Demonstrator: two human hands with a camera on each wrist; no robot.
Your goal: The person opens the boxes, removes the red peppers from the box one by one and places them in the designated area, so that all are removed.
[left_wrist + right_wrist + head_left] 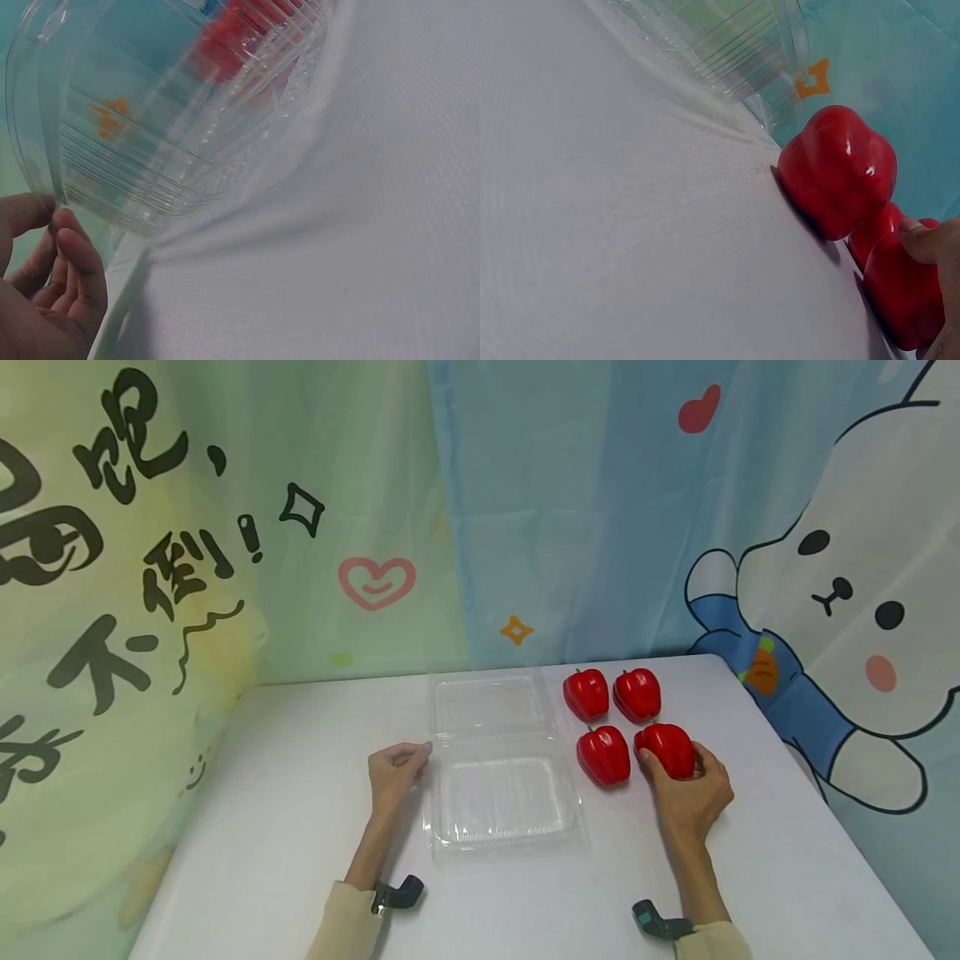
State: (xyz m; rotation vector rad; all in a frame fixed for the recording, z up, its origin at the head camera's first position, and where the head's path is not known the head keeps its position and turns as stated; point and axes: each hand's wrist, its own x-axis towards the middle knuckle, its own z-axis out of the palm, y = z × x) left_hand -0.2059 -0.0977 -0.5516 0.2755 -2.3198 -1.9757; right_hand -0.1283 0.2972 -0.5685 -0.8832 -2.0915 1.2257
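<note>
My left hand (396, 774) pinches the left edge of a clear plastic clamshell box (504, 793) between thumb and fingertips; the left wrist view shows this pinch (56, 255) at the box's rim. The box lies with its lid (491, 703) folded back, away from me. On the right, my right hand (693, 793) grips a red bell pepper (669, 750), thumb on one side and fingers on the other. In the right wrist view the thumb lies across that pepper (906, 296), with another red pepper (838, 172) beside it.
Three more red bell peppers stand beside the box: one at front (604, 756), two behind it (587, 695) (637, 695). The white table (300, 827) ends at a printed curtain (525, 510). Dark wrist cameras (401, 893) sit at both sleeves.
</note>
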